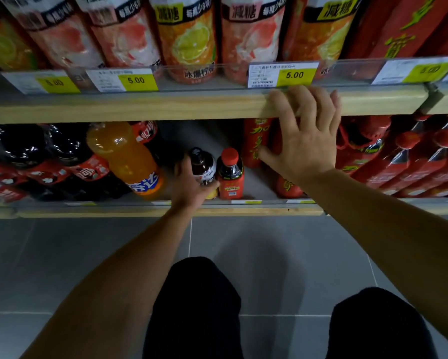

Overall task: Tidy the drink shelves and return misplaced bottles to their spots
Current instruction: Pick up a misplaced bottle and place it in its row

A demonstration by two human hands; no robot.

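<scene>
My left hand [189,187] is wrapped around a small dark bottle with a black cap and white label [202,164], standing on the lower shelf [140,212]. Touching its right side stands a small bottle with a red cap and red label [230,174]. My right hand [302,136] rests flat with fingers spread on the wooden front edge of the upper shelf [166,104], holding nothing. A large orange soda bottle [125,156] leans to the left of my left hand.
Dark cola bottles [36,161] fill the lower shelf's left side, tall red bottles [412,156] its right. Large juice bottles [186,40] line the upper shelf behind yellow 5.00 price tags [282,75]. Grey floor tiles [243,242] and my knees lie below.
</scene>
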